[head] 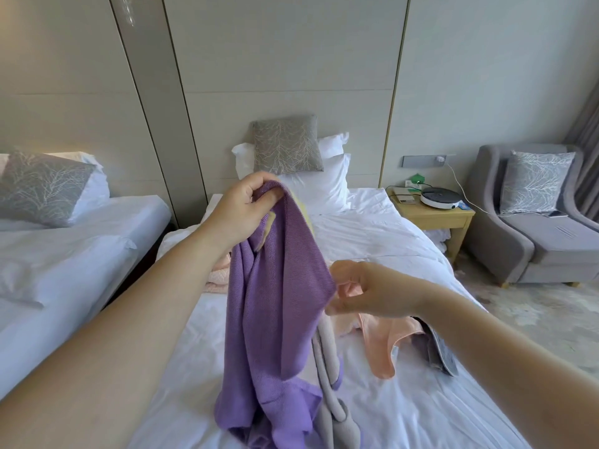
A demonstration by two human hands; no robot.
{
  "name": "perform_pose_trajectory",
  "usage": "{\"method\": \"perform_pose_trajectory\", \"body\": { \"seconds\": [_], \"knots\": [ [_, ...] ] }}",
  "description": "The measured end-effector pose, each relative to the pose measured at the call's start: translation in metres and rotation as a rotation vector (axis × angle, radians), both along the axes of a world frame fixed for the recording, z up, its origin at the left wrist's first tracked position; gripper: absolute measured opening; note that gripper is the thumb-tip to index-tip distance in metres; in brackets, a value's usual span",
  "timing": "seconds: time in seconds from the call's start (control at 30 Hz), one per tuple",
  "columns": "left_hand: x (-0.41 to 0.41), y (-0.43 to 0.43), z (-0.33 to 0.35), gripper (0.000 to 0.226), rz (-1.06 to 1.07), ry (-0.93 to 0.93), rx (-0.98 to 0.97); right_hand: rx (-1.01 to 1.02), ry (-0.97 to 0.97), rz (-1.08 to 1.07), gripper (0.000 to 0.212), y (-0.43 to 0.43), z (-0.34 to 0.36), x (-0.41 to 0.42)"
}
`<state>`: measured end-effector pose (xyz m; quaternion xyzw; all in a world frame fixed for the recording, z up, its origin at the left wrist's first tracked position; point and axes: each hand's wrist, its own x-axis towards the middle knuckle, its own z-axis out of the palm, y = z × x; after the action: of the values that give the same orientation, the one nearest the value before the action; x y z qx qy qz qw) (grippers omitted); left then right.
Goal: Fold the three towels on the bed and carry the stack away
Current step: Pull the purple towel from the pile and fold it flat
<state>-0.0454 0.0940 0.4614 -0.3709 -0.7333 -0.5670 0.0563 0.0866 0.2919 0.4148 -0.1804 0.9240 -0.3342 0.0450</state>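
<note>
My left hand grips the purple towel by its top, so it hangs limp, seemingly light and soft, over the bed; my right hand curls at its side edge, grip unclear, likely the best second hold.

Purple towel, yellow trim at top: unfolded, raised by one corner, hanging in long loose folds, tail pooled on bed. Peach towel: crumpled on bed, right side. Pale pink towel, possibly folded, lies behind at left, mostly hidden.
</note>
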Motion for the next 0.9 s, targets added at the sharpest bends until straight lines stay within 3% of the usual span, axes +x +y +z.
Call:
{"method": "perform_pose_trajectory", "body": {
  "seconds": [0.13,0.27,0.37,0.53,0.67,0.9],
  "knots": [
    [0.0,-0.001,-0.003,0.017,0.051,-0.007,0.04,0.093,0.102,-0.089,0.03,-0.005,-0.007,-0.004],
    [-0.002,-0.005,-0.005,0.019,0.071,-0.042,0.081,0.02,0.089,-0.056,0.016,-0.001,-0.008,-0.002],
    [-0.005,-0.006,-0.006,0.021,0.071,-0.066,0.109,0.056,0.107,-0.066,0.021,0.001,-0.013,-0.003],
    [-0.009,-0.008,-0.007,0.022,0.073,-0.103,0.139,-0.151,0.205,-0.228,0.023,0.003,-0.013,-0.005],
    [-0.011,-0.007,-0.007,0.022,0.053,-0.165,0.188,-0.102,0.14,-0.156,0.035,-0.009,-0.015,-0.001],
    [-0.011,-0.001,-0.011,0.024,0.031,-0.248,0.208,0.113,0.278,0.02,0.018,-0.035,-0.026,0.002]
  ]
}}
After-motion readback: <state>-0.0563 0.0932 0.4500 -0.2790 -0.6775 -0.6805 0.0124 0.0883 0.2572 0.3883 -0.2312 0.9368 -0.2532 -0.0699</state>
